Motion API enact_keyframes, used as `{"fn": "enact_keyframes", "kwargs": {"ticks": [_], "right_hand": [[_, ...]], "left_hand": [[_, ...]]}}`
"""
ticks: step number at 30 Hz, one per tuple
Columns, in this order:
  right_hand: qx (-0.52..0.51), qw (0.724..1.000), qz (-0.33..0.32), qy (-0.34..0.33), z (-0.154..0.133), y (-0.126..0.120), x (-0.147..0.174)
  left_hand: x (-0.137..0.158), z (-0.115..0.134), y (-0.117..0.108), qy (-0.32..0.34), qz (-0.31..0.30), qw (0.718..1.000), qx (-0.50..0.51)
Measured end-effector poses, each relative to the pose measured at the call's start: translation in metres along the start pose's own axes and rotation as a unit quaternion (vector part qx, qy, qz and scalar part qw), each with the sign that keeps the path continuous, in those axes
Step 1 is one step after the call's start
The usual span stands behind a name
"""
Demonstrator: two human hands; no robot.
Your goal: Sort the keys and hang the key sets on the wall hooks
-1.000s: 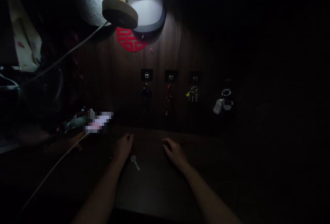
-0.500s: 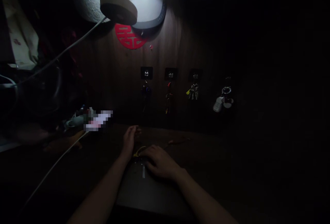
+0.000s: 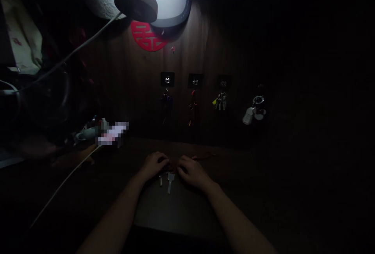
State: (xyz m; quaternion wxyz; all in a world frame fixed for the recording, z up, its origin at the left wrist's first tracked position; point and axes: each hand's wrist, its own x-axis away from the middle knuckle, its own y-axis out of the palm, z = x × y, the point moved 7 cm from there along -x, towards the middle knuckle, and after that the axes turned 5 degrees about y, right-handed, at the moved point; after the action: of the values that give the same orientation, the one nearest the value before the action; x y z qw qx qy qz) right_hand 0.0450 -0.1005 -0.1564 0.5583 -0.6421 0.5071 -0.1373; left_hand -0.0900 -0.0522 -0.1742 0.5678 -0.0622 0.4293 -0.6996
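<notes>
In the head view, a bunch of keys [image 3: 170,183] lies on the dark wooden surface between my two hands. One flat silver key points toward me, and a smaller piece [image 3: 160,181] sits to its left. A dim reddish part [image 3: 172,165], perhaps a cord, spans the gap above the keys. My left hand [image 3: 156,165] is closed, thumb and fingertips pinching at its left side. Opposite it, my right hand [image 3: 191,172] has curled fingers closed at the right side. Poor light hides exactly what the fingertips grip.
Key sets hang from wall hooks: a dark one [image 3: 166,100], a reddish one [image 3: 192,107], one with a yellow tag [image 3: 221,101], and one with a grey fob [image 3: 249,116]. A dark strap [image 3: 205,155] lies behind my right hand. A white cable [image 3: 66,182] runs at left.
My left hand has lowered and closed in at the keys. My right hand has shifted right, uncovering the flat key. The yellow loop between the hands no longer shows.
</notes>
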Motion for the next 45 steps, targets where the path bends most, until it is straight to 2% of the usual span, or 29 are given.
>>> {"fn": "enact_keyframes", "kwargs": {"ticks": [3,10,17,21,24,27,30,33,37,40,45], "right_hand": [[0.018,0.999,0.010,0.029,0.010,-0.001,-0.002],[0.067,0.994,0.041,0.078,0.029,-0.004,-0.004],[0.124,0.975,0.081,0.168,0.050,-0.014,-0.001],[0.136,0.960,0.112,0.219,0.060,-0.021,0.004],[0.138,0.951,0.134,0.240,0.064,-0.025,0.007],[0.118,0.954,0.165,0.218,0.059,-0.030,0.006],[0.065,0.964,0.205,0.154,0.043,-0.034,0.003],[0.015,0.970,0.227,0.083,0.021,-0.036,0.001],[-0.031,0.978,0.205,0.013,-0.007,-0.032,-0.001],[-0.050,0.982,0.184,0.007,-0.017,-0.024,-0.002],[-0.083,0.983,0.161,0.042,-0.014,-0.010,-0.006]], "left_hand": [[-0.001,-0.004,-0.002,-0.029,0.007,0.999,0.032],[-0.003,-0.018,-0.016,-0.096,0.120,0.981,0.115],[-0.002,-0.022,-0.025,-0.123,0.165,0.961,0.184],[-0.001,-0.028,-0.023,-0.136,0.181,0.938,0.264],[-0.002,-0.028,-0.017,-0.145,0.168,0.903,0.367],[-0.001,-0.021,-0.012,-0.153,0.152,0.865,0.452],[-0.001,-0.010,-0.012,-0.144,0.147,0.846,0.491],[-0.001,-0.002,-0.011,-0.129,0.129,0.849,0.496],[0.000,0.007,-0.011,-0.099,0.091,0.870,0.474],[0.000,0.014,-0.010,-0.072,0.060,0.878,0.470],[0.001,0.025,-0.004,-0.031,0.022,0.869,0.494]]}}
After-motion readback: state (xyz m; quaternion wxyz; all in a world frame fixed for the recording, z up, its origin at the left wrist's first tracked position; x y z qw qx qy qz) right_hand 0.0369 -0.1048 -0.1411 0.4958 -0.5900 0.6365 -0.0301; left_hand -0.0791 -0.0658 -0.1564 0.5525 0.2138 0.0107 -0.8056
